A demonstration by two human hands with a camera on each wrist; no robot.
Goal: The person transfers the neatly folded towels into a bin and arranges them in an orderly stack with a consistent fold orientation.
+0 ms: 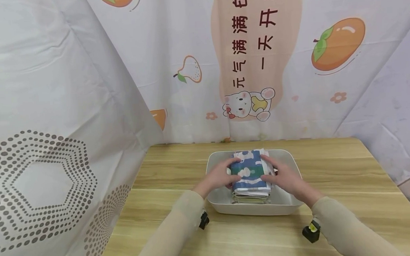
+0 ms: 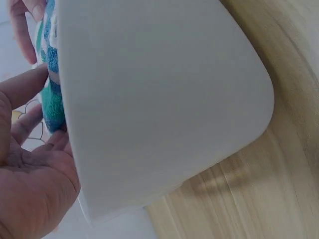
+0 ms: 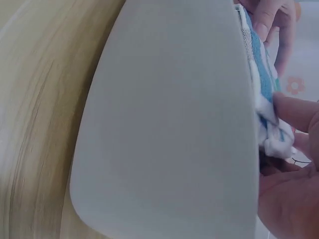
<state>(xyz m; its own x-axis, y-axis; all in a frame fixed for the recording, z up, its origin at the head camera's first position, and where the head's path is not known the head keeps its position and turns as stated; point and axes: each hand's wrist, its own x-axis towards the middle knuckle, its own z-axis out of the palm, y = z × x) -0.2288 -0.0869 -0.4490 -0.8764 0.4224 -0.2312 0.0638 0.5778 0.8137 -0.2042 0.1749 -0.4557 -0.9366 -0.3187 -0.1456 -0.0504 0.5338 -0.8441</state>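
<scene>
A white basin [image 1: 256,209] stands on the table and holds a stack of folded cloths [image 1: 251,199]. On top lies a folded towel [image 1: 249,170] patterned in blue, green and white. My left hand [image 1: 221,175] grips its left edge, thumb toward the near side and fingers farther back. On the opposite edge, my right hand [image 1: 285,176] holds the towel the same way. In the left wrist view the basin's wall [image 2: 164,99] hides the lower cloths. White and blue layers of the towel [image 3: 264,69] bulge above the rim in the right wrist view.
The wooden table [image 1: 341,175] extends on both sides of the basin. Behind it hangs a white curtain [image 1: 173,37] printed with fruit and writing, and another curtain [image 1: 38,93] with dotted hexagons hangs at the left.
</scene>
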